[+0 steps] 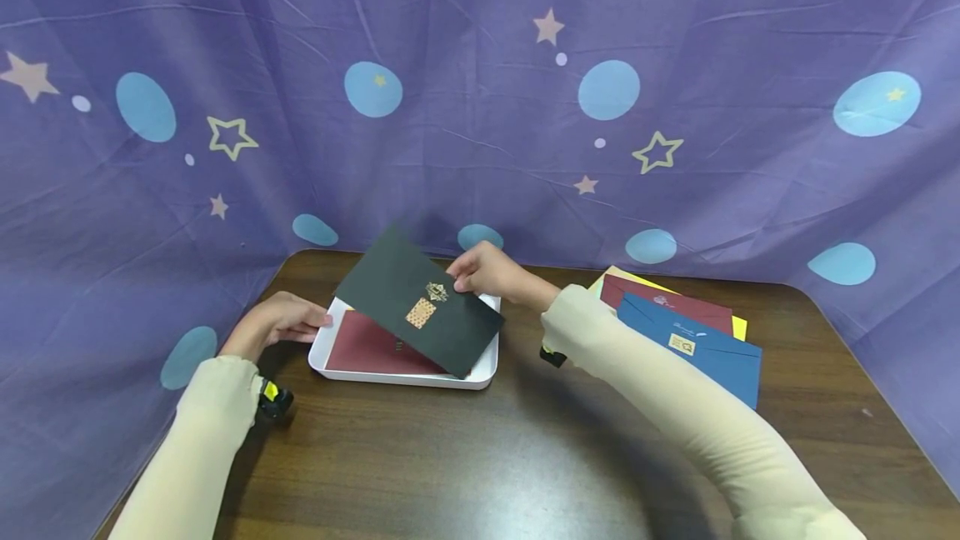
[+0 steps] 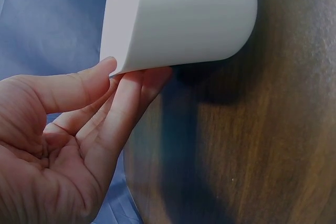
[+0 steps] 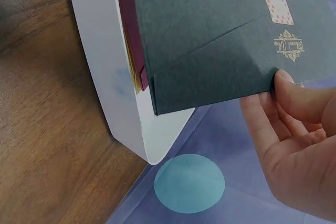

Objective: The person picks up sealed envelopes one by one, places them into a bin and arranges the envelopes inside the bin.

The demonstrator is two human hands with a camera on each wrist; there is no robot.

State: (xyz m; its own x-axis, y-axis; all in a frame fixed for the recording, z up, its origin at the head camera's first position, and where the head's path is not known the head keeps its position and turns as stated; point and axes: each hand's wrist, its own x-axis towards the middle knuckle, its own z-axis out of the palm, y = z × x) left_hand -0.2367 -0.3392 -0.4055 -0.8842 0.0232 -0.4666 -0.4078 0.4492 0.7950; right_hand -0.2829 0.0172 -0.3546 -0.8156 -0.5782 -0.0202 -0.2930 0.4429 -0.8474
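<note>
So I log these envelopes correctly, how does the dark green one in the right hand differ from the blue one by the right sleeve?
Pose: the dark green envelope is tilted over the white tray; the blue envelope lies over a maroon envelope.
Hold: the right hand pinches the dark green envelope; neither hand holds the blue envelope.
Print: gold on the dark green envelope, pale on the blue envelope.
Both carry a sticker.

Head cam: high, well back from left hand [image 1: 281, 322] and right hand [image 1: 498, 275], facing forward-down. Wrist cams: close behind the fingers [image 2: 123, 106], left facing the tray [image 2: 194, 19] they grip, right the dark envelope [image 3: 210, 51] they pinch. I count tray in all three, envelope in head and right.
</note>
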